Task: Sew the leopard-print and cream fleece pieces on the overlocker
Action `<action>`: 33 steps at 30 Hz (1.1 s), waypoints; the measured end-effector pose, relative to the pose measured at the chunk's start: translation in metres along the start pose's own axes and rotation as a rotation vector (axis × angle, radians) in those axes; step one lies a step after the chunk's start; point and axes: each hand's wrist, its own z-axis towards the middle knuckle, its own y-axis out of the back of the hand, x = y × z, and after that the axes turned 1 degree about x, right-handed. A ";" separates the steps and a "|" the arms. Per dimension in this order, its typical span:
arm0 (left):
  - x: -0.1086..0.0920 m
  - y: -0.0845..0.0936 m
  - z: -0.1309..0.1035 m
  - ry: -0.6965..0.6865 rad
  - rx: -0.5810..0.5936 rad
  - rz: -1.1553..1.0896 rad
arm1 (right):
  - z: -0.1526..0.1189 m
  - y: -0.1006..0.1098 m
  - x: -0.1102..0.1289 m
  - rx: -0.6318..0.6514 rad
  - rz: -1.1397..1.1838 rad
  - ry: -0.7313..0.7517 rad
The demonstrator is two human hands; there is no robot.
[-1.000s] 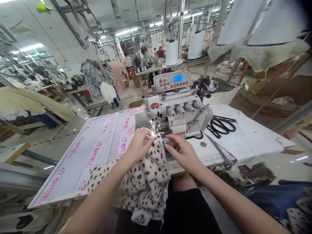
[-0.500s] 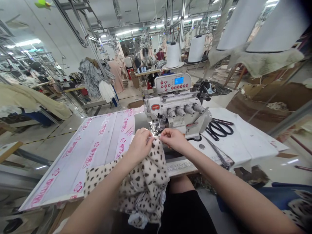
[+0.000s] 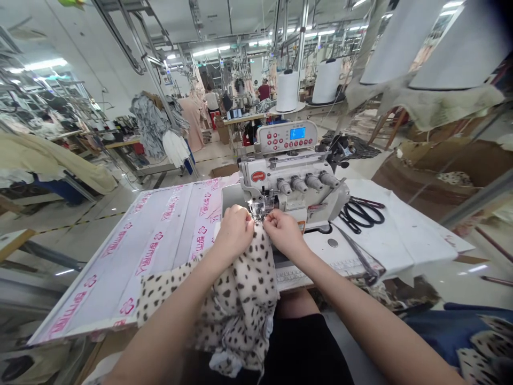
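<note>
A cream fabric piece with dark spots [image 3: 252,278] hangs from the table's front edge down onto my lap. Its upper edge lies at the needle area of a white overlock sewing machine [image 3: 286,176]. My left hand [image 3: 236,230] is closed on that edge, just left of the presser foot [image 3: 258,206]. On the other side, my right hand [image 3: 282,227] pinches the same edge between thumb and fingers. Both hands are close together, and the fingertips are partly hidden against the cloth.
Pink-printed plastic sheeting [image 3: 160,240] covers the table on the left. Black looped cord [image 3: 363,214] and a grey strip [image 3: 360,256] lie to the right of the machine. White thread cones [image 3: 287,91] stand behind. A cardboard box [image 3: 425,176] is at the right.
Both hands stay at the fabric edge by the presser foot; the left has turned slightly, its fingers curling in more. The view has shifted a little.
</note>
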 end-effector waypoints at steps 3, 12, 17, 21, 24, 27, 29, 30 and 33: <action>0.001 -0.001 0.002 0.009 0.003 0.016 | -0.003 -0.003 0.000 -0.037 -0.063 0.020; 0.002 -0.001 0.005 0.011 0.015 0.035 | -0.009 -0.012 0.004 -0.141 -0.076 -0.026; 0.002 -0.001 0.009 0.022 0.028 0.052 | -0.007 -0.015 0.001 -0.158 0.000 -0.104; 0.004 -0.003 0.012 0.026 0.032 0.073 | -0.003 -0.017 0.001 -0.176 -0.003 -0.116; 0.005 -0.005 0.013 0.013 0.025 0.086 | -0.002 -0.017 0.001 -0.182 -0.009 -0.110; 0.008 -0.006 0.015 0.001 0.010 0.082 | -0.013 -0.016 -0.005 -0.184 0.044 -0.057; 0.009 -0.005 0.015 -0.008 0.011 0.059 | -0.029 -0.015 -0.013 -0.190 0.153 0.014; 0.010 -0.005 0.014 -0.020 0.012 0.039 | -0.039 -0.014 -0.018 -0.174 0.204 0.055; 0.009 -0.002 0.005 -0.099 -0.076 -0.006 | -0.071 -0.013 -0.033 0.003 0.226 0.146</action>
